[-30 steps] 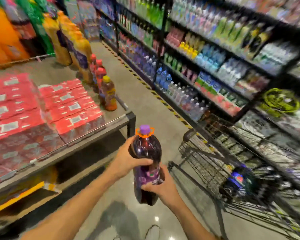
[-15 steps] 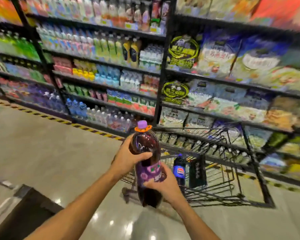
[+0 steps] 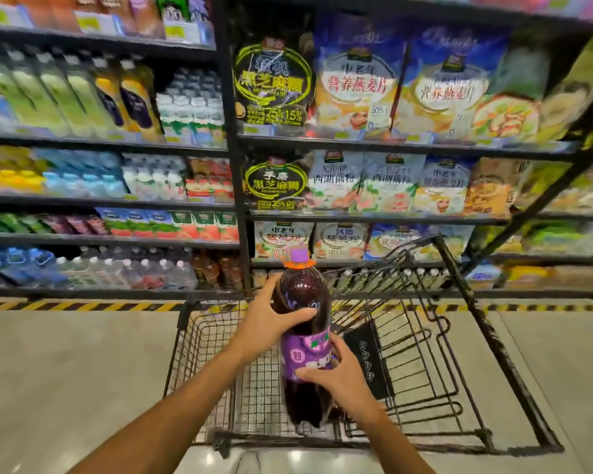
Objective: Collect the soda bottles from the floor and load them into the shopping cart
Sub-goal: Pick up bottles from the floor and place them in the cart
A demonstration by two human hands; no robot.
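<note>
Your fingers (image 3: 297, 315) clasp the large dark purple-capped plastic soda bottle (image 3: 305, 340): left hand (image 3: 267, 323) at its shoulder, right hand (image 3: 339, 374) at the label. It hangs upright above the black wire shopping cart (image 3: 425, 364), so the loading step is in hand. Next, lower it onto the basket floor, then release.

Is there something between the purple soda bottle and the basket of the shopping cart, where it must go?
Nothing visible blocks it. Left hand and right hand hold the soda bottle upright over the open top of the shopping cart; the wire floor beside it looks bare.
</note>
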